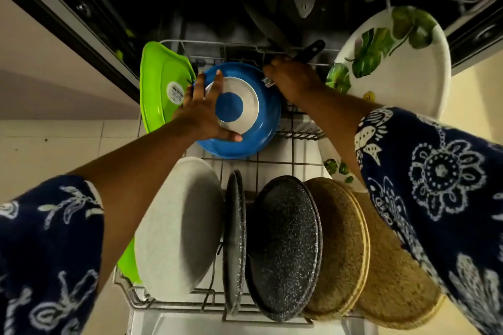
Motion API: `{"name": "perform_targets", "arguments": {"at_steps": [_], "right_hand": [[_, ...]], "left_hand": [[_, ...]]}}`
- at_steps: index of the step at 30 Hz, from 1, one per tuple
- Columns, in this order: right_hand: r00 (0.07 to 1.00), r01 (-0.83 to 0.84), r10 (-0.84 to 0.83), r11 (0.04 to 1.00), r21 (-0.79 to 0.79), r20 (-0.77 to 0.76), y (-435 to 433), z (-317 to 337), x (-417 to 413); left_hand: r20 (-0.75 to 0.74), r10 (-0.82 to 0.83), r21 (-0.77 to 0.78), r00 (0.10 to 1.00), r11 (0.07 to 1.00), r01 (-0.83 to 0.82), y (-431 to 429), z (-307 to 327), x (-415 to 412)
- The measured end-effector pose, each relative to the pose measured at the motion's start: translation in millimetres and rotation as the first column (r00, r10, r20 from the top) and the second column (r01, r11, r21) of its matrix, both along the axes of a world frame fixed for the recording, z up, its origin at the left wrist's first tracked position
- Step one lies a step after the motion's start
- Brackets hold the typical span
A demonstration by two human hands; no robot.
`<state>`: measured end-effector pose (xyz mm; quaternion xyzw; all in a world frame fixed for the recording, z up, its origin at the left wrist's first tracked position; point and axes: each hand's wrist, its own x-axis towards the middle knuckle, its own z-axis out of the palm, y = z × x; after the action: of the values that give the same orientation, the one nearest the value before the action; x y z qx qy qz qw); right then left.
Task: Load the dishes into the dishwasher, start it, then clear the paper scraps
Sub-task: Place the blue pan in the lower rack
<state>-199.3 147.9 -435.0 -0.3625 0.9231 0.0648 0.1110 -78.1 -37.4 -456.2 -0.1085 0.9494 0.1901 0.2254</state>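
The blue pan (261, 128) stands tilted in the lower rack (272, 168) of the open dishwasher, its underside facing the camera: a silver ring round a blue centre. It sits between a green plate (158, 84) on the left and a leaf-patterned plate (402, 68) on the right. The left hand (202, 109) lies spread on that underside, fingers straight, thumb by the near rim. The right hand (292, 79) is curled round the pan's black handle (311, 50), which sticks out past the knuckles toward the back. Both arms reach forward

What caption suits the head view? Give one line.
Left hand and right hand steady an upturned blue pan in the lower rack.
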Motion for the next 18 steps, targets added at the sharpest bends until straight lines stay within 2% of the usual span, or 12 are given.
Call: {"name": "perform_targets", "arguments": {"at_steps": [3, 6, 13, 18], "right_hand": [[0.999, 0.044, -0.044, 0.992, 0.121, -0.004, -12, 1, 1], [1.0, 0.006, -0.008, 0.972, 0.237, 0.005, -7, -6, 14], [0.966, 0.152, -0.168, 0.984, 0.093, 0.197, 1, -20, 13], [0.963, 0.206, -0.206, 0.978, 0.014, 0.174, 7, -22, 23]], "left_hand": [[0.04, -0.014, 0.039, 0.999, 0.999, 0.012, -5, 0, -2], [0.047, -0.073, 0.03, 0.996, 0.997, 0.071, 2, -3, 4], [0.092, -0.049, 0.038, 0.995, 0.998, 0.046, 4, -4, -4], [0.073, -0.056, 0.011, 0.996, 0.998, 0.056, 5, -1, 1]]}}
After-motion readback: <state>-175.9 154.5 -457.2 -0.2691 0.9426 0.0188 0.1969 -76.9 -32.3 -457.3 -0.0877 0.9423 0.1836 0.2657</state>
